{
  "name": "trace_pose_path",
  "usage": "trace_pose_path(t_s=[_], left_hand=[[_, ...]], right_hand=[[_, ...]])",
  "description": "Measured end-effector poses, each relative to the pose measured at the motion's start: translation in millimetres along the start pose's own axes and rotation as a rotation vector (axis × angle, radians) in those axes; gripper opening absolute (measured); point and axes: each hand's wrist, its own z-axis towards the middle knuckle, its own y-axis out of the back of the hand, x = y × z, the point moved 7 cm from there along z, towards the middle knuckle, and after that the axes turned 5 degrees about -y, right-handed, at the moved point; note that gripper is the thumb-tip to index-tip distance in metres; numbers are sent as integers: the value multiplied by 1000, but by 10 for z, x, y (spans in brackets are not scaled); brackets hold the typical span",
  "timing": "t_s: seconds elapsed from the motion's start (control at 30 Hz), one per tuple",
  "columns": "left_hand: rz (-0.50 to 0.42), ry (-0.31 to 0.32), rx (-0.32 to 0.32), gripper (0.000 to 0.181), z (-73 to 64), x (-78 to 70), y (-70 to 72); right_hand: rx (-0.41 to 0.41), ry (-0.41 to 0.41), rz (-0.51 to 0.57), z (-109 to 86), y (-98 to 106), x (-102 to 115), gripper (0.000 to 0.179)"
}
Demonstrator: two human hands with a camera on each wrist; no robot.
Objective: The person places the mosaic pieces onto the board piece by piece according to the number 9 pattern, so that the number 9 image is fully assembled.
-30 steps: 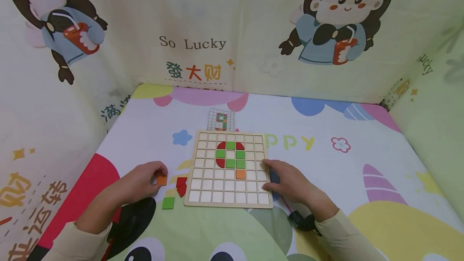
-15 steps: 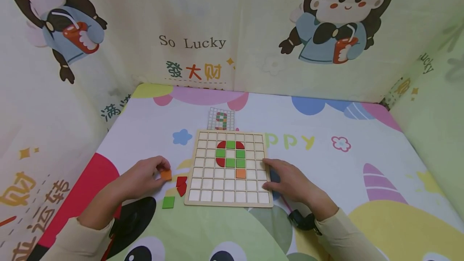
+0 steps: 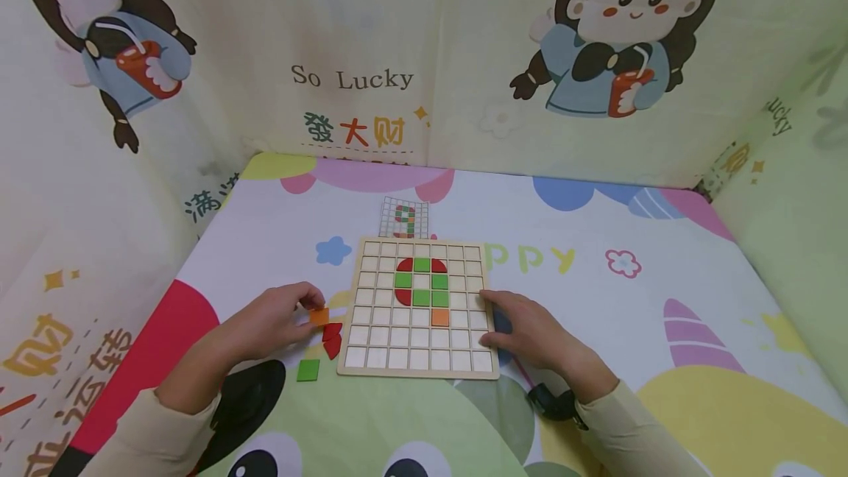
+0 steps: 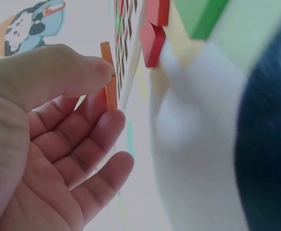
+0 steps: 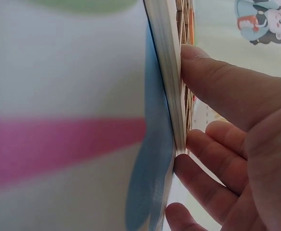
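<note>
My left hand (image 3: 271,319) pinches an orange square tile (image 3: 319,316) between thumb and fingers, just left of the wooden grid board (image 3: 417,372). In the left wrist view the orange tile (image 4: 110,89) is seen edge-on, with the thumb against one face. Below that hand lie two red tiles (image 3: 332,341) and a green square tile (image 3: 308,370). My right hand (image 3: 530,330) rests on the board's right edge, thumb and index finger spread apart. On the grid, red rounded tiles and green squares form a ring, with an orange square (image 3: 440,317) below it.
Behind the board lies a card (image 3: 404,218) printed with a red, green and orange grid pattern, its lower edge partly covered. A black object (image 3: 553,403) sits at the right wrist. Printed cloth (image 3: 570,227) covers the table, and printed curtains (image 3: 464,57) surround it.
My left hand has moved right and slightly away from me with the orange tile, closer to the board's left edge. My right hand and the board have stayed in place.
</note>
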Motion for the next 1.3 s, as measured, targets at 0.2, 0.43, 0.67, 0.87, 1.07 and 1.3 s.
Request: trace_pose_path(t_s=[0.2, 0.43, 0.67, 0.87, 1.07, 1.3], left_hand=[[-1, -51, 7, 36, 91, -136, -36], [-61, -74, 44, 28, 196, -289, -126], [-46, -130, 61, 25, 277, -446, -212], [-23, -169, 68, 22, 346, -536, -284], [-26, -200, 87, 20, 405, -618, -353], [-13, -251, 105, 20, 444, -718, -430]], right_hand=[[-3, 5, 3, -3, -4, -5, 66], [-11, 19, 4, -4, 4, -2, 66], [-12, 30, 1, -3, 6, 8, 66], [-11, 15, -2, -8, 3, 0, 66], [-10, 11, 0, -11, 5, -1, 66], [-8, 8, 4, -7, 5, -5, 66]])
